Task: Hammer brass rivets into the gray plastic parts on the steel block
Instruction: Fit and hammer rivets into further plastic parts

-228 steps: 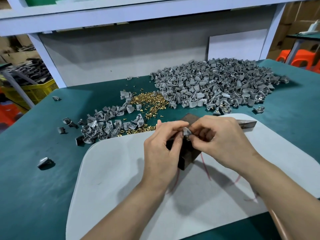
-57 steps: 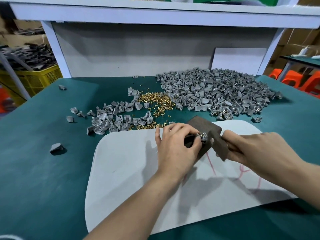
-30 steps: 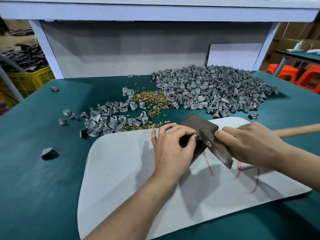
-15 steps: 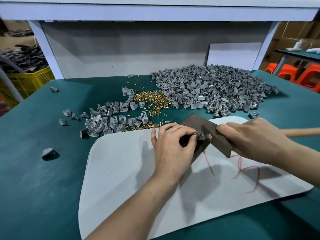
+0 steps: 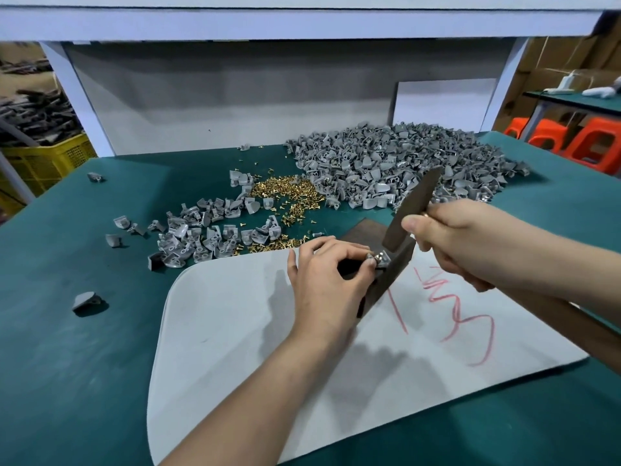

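Left hand pinches gray plastic part on steel block; right hand grips hammer, head just above part

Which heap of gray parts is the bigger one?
The back-right heap, behind the raised hammer; the left heap is thin and scattered.

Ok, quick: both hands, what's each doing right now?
Left hand: pinching the small gray plastic part on the dark steel block.
Right hand: gripping the raised dark-headed hammer.
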Motion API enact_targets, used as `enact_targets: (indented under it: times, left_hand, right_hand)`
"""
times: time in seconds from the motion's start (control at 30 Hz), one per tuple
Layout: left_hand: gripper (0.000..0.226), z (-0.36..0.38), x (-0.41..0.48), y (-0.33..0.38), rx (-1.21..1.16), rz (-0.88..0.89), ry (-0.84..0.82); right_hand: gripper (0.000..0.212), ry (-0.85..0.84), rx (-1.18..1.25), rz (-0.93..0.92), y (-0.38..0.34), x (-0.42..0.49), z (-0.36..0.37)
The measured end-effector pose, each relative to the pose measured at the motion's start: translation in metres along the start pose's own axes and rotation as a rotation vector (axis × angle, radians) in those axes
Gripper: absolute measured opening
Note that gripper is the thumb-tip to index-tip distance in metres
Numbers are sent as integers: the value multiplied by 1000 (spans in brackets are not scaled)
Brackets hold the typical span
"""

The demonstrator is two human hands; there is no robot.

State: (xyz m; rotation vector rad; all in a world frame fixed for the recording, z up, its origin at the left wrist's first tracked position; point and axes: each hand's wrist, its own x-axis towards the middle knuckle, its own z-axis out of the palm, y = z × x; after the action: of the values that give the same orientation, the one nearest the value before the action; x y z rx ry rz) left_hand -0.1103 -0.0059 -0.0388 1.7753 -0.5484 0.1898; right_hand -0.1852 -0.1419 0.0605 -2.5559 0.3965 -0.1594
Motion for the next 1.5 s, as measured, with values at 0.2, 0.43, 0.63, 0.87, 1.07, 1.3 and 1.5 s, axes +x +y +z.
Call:
enact_targets:
  times: [0.2,0.43,0.63,0.87,1.07,1.3,1.5]
  left_hand:
    - [23,-1,0,0,29,0,-27]
    - [11,-1,0,2,20,9,-33]
    - [10,1,1,1,16,12,-8]
    - [6,-1,-1,2,-24,14,-1]
    - [15,-3,1,3,-13,31,-32]
    - [14,-4,-3,4,4,131,-1]
    - [7,-6,-7,9,134,410,67]
  right_hand:
    - [46,-2,-61,73,-15,-1,-2]
    - [44,-30,-138,115,-22,2,2]
    - [44,12,-75,126,-23,4,-6]
    - [46,-4,-141,178,-23,7,6]
    - [41,-11,-248,91,-36,1,9]
    - [41,-13,714,176,3,20,-7]
    - [39,-342,1670,134,51,23,26]
